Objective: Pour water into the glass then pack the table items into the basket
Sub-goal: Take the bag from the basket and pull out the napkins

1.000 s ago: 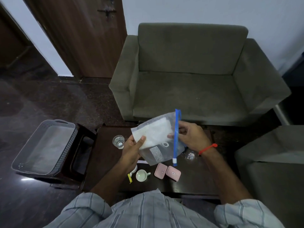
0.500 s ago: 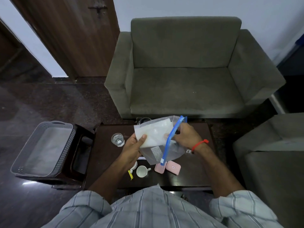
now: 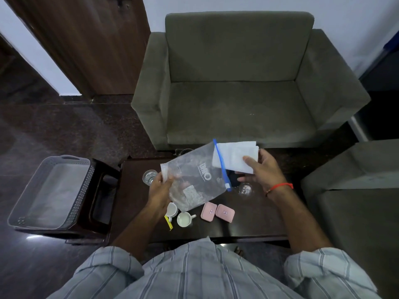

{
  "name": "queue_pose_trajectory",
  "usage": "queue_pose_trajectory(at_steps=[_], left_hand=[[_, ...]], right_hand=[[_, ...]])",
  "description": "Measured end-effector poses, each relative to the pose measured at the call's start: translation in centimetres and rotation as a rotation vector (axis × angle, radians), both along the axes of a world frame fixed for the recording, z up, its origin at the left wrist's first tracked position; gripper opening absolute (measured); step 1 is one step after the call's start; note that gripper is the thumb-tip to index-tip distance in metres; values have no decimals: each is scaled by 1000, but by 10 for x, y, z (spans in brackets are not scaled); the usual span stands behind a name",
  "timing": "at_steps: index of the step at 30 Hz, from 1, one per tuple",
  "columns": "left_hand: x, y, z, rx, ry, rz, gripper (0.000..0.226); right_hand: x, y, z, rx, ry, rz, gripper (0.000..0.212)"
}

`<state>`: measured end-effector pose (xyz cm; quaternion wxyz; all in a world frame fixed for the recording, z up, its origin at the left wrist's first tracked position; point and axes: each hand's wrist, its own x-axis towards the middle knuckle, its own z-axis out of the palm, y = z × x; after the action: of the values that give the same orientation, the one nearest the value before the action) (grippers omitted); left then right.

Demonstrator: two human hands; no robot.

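Facing dark table [image 3: 248, 214], green sofa [image 3: 237, 83]

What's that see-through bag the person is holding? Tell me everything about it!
The clear plastic zip bag has a blue zipper strip along its open mouth and pale printed lettering. It is held tilted above the dark table. The left hand pinches its lower corner; the right hand holds folded white paper at its mouth.

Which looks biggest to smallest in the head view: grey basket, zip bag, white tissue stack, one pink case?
1. grey basket
2. zip bag, held nearer the camera, so its look may flatter it
3. white tissue stack, also held up
4. pink case
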<state>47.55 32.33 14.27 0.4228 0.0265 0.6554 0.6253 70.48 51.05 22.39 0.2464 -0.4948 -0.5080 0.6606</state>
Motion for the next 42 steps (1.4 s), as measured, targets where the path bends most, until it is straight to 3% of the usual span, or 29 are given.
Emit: queue_pose_trajectory(at_steps=[4,9,15,21,24,28,31,34,37,40,42], left_hand=[[-5,-8,-17,-167,111,40,30],[-9,-29,-43,-243,52,182,41],[-43,-66,-81,-411,145,323,39],[-94,-106,-116,-398,18,331,39],[-118,-110,-137,-459,-62,342,19],[-142,-123,-172,-636,-137,305,40],[-155,-114,-184,-920,-94,363,60],[-165,-98,-175,-1109,31,449,57],[-174,-110,-179,-980,144,68,78],[-164,-101,-154,-656,149,-144,53],[-139,-79,-112,-405,-75,-245,39]], right_hand=[[1,-8,-17,-67,79,-13,18],[-7,-23,-45,-176,167,-99,27],[-22,-39,-83,-303,110,-168,30],[-50,-62,-117,-389,97,-159,27],[-68,-72,-136,-425,88,-153,27],[-91,-81,-158,-446,98,-195,30],[-111,-87,-168,-447,77,-195,32],[-125,-93,-172,-445,63,-177,33],[-132,-94,-167,-433,54,-139,33],[-136,-94,-151,-412,52,-44,32],[-135,-91,-136,-421,88,35,32]])
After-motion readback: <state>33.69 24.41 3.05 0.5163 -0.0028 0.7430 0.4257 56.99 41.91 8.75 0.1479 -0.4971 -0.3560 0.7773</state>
